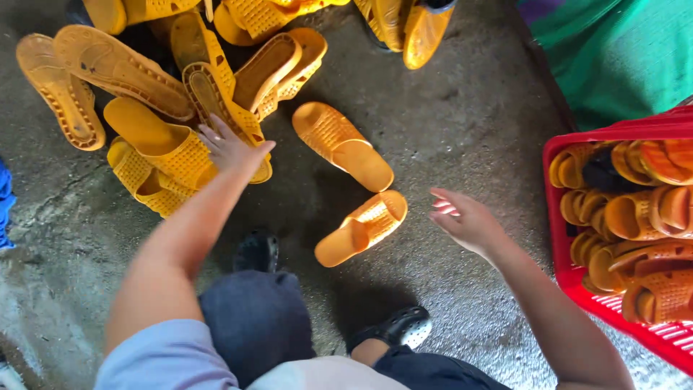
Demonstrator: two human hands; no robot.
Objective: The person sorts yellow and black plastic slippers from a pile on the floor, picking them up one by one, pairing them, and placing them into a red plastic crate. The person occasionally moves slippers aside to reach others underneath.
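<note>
Soft daylight, mostly sharp, a little blur on one hand.

The light is even and bright enough to see everything well. The yellow slippers (216, 101) shine a bit on their smooth tops. A dark shadow lies on the floor (469, 108) under the person, near the middle. The right hand (465, 220) looks smeared at the fingers. The left hand (231, 148) is clearer. The red crate (559, 217) glows strong in color. Things at the edges look a bit stretched.

The far slippers (253, 11) are cut off by the top edge. The crate (559, 217) is cropped at the right, and its lower slippers (650, 217) are hidden under others.
</note>
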